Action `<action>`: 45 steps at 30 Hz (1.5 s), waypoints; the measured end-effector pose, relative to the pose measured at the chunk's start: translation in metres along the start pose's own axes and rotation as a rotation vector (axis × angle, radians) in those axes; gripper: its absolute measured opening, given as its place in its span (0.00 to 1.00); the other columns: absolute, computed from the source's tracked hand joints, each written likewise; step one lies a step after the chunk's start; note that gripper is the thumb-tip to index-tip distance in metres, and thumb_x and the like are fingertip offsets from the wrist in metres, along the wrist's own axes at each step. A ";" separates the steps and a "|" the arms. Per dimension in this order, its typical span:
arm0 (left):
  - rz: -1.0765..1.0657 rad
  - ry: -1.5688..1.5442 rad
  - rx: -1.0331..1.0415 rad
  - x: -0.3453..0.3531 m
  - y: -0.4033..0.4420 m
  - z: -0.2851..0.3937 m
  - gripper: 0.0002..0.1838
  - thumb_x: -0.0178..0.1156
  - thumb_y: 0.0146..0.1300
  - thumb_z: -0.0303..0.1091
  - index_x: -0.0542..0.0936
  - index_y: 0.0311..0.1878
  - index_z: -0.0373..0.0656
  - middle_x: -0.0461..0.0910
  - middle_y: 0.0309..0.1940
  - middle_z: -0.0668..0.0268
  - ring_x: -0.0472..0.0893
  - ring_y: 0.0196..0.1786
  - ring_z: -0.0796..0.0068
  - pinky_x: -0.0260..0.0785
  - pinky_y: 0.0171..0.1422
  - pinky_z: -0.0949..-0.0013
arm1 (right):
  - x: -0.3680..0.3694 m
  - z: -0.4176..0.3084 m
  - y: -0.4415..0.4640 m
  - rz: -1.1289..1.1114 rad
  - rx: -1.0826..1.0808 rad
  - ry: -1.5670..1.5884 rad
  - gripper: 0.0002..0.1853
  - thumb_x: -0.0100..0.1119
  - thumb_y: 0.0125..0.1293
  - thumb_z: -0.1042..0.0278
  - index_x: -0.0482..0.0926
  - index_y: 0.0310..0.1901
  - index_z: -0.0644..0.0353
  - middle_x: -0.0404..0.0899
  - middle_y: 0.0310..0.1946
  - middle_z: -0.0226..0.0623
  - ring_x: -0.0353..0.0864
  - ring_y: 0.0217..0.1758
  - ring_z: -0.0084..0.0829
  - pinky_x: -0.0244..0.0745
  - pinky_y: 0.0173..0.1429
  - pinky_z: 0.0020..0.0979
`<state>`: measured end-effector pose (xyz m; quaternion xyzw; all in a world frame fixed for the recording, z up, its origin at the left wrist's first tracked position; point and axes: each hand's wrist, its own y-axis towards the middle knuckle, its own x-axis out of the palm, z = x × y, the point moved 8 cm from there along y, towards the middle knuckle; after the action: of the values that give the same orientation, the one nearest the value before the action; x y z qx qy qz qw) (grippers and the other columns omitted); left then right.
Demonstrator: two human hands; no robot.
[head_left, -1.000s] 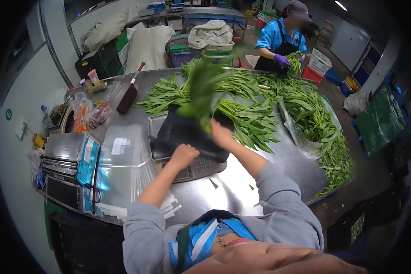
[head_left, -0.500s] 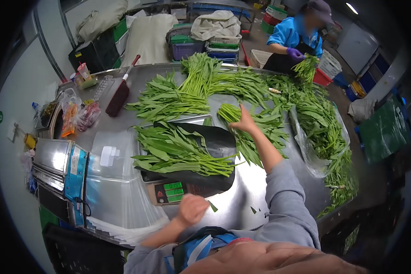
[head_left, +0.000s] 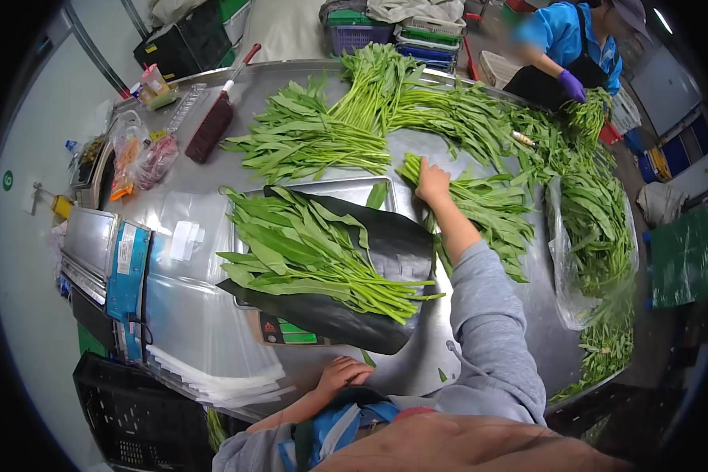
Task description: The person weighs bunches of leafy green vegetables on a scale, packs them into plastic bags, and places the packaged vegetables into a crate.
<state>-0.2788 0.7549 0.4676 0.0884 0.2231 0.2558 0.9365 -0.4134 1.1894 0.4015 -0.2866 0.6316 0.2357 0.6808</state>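
Note:
My right hand (head_left: pixel 433 184) rests on the stem end of a bunch of water spinach (head_left: pixel 492 208), its index finger stretched out and its other fingers curled in at the stems. Just in front of my body, my left hand (head_left: pixel 344 374) is loosely open over the table's near side, with nothing in it. Between the hands, another bunch of water spinach (head_left: pixel 299 248) lies on a black sheet (head_left: pixel 397 244), stems toward the right. This sheet sits over a scale (head_left: pixel 287 329) and partly covers its green display.
More greens (head_left: pixel 311 141) lie at the back, and a plastic bag (head_left: pixel 562 267) of them at the right. Clear plastic bags (head_left: pixel 212 315), a blue-edged machine (head_left: pixel 126 271) and a red-handled brush (head_left: pixel 211 126) are at left. A co-worker in blue (head_left: pixel 558 39) handles greens across the table.
My right hand has closed in on the stems from a spread pose. My left hand has lowered toward my body and loosened from a fist. The view has shifted; the sheet now hides more display.

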 end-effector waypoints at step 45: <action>-0.909 -0.966 -1.094 0.128 -0.186 0.023 0.30 0.58 0.57 0.38 0.61 0.60 0.39 0.70 0.51 0.63 0.71 0.53 0.72 0.64 0.56 0.68 | 0.069 -0.040 -0.645 -0.550 0.649 2.399 0.19 0.55 0.58 0.71 0.68 0.50 0.66 0.75 0.43 0.41 0.75 0.45 0.31 0.71 0.50 0.32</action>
<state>-0.0874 0.6611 0.3882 -0.3743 -0.3411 -0.1382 0.8511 0.0043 0.6923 0.3914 -0.2610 0.7970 -0.4837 -0.2506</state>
